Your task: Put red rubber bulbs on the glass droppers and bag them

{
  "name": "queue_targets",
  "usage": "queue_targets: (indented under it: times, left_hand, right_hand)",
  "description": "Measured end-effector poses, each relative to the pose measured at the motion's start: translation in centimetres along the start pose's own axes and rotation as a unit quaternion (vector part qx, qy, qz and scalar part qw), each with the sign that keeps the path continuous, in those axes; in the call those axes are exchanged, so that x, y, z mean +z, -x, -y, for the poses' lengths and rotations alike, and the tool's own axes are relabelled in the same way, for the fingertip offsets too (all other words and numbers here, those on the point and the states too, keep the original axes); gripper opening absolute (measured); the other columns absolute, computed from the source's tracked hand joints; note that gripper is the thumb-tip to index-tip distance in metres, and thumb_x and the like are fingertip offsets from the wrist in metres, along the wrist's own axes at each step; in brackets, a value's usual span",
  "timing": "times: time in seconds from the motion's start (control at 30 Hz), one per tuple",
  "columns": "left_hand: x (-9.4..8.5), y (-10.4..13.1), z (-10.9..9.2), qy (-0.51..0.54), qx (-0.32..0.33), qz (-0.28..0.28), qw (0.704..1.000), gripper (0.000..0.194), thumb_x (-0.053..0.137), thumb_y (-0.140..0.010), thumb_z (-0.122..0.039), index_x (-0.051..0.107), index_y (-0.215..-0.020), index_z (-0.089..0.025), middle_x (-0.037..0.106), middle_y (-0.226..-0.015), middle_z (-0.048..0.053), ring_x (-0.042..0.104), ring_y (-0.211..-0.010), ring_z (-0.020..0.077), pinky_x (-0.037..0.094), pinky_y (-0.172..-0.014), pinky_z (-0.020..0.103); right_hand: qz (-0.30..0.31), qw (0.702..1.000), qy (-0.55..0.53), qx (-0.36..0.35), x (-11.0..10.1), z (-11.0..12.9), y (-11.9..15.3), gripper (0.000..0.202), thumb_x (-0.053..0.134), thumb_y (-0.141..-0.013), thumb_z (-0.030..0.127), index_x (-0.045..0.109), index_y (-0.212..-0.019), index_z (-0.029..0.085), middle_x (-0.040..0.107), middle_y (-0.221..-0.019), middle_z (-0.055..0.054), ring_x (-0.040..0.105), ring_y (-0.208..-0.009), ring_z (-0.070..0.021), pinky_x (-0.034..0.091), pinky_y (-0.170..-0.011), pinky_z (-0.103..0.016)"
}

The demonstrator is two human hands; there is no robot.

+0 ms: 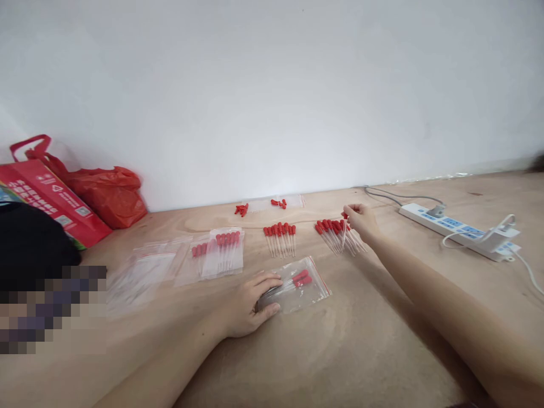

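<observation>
My left hand [250, 303] holds the near-left end of a clear zip bag [313, 293], fingers above and thumb below. Inside that bag lie glass droppers with red bulbs [302, 278]; their tips are partly behind my fingers. Farther right, my right hand [362, 218] pinches a dropper [344, 233] by its red bulb, its glass tube pointing down over a fanned pile of droppers [329, 231]. Between the hands and the wall, a row of droppers [280, 233] lies side by side. Left of it, filled zip bags [227, 249] overlap, with flat zip bags [155, 262] beyond.
Loose red bulbs [242, 210] and a bag with more bulbs [293, 200] lie near the wall. A white power strip [457, 226] with plugs and cables stands at right. A red carrier bag [70, 201], a red plastic bag [113, 195] and a black item [36, 243] are at left.
</observation>
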State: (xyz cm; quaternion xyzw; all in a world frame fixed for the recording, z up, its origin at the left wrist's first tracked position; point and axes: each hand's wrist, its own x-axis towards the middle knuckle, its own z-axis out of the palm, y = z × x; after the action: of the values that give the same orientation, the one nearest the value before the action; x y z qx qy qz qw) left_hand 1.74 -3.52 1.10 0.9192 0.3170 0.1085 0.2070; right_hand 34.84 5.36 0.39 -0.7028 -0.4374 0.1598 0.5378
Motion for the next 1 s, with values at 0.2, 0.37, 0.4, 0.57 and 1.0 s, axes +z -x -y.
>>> queue_targets:
  times: [0.2,0.37,0.4,0.57,1.0]
  left_hand:
    - [-0.1,0.1,0.0,0.003,-0.012,0.003,1.0,0.038,0.045,-0.083,-0.035,0.044,-0.119,-0.024,0.045,-0.128,0.004,0.037,-0.12,0.0218,0.03,-0.101,0.042]
    - [-0.1,0.1,0.1,0.003,-0.014,0.005,1.0,0.038,0.046,-0.083,-0.035,0.044,-0.119,-0.024,0.044,-0.128,0.005,0.037,-0.12,0.0224,0.03,-0.101,0.043]
    - [-0.1,0.1,0.1,0.002,-0.014,0.005,1.0,0.038,0.046,-0.083,-0.035,0.043,-0.119,-0.024,0.044,-0.128,0.005,0.037,-0.12,0.0222,0.03,-0.1,0.042]
    - [0.1,0.1,0.2,0.013,-0.008,-0.004,1.0,0.038,0.046,-0.083,-0.034,0.044,-0.119,-0.024,0.045,-0.128,0.004,0.037,-0.12,0.0224,0.03,-0.101,0.042]
    - [0.2,0.3,0.4,-0.005,-0.036,0.003,0.999,0.043,0.044,-0.083,-0.039,0.038,-0.124,-0.026,0.042,-0.13,0.005,0.034,-0.122,0.025,0.031,-0.099,0.044]
  right_hand:
    - [0.042,0.966,-0.252,0.03,0.0,-0.8,4.6,0.028,0.054,-0.068,0.044,0.047,-0.08,0.02,0.053,-0.057,0.003,0.048,-0.045,-0.0093,0.039,-0.041,-0.022]
    - [0.059,0.949,-0.302,0.072,1.1,-2.2,7.4,0.028,0.055,-0.067,0.047,0.045,-0.075,0.022,0.053,-0.061,0.002,0.048,-0.047,-0.0099,0.042,-0.043,-0.024]
    - [0.054,0.945,-0.312,0.078,1.3,-2.2,7.6,0.027,0.055,-0.068,0.046,0.044,-0.075,0.022,0.053,-0.061,0.002,0.049,-0.047,-0.01,0.043,-0.043,-0.024]
    - [0.066,0.928,-0.35,0.108,1.9,-1.5,8.6,0.024,0.057,-0.068,0.041,0.043,-0.074,0.023,0.052,-0.06,0.002,0.051,-0.051,-0.0114,0.045,-0.047,-0.026]
    - [0.113,0.926,-0.337,0.127,1.7,-0.9,10.1,0.028,0.059,-0.065,0.044,0.042,-0.073,0.023,0.052,-0.059,0.002,0.053,-0.05,-0.0123,0.046,-0.05,-0.028]
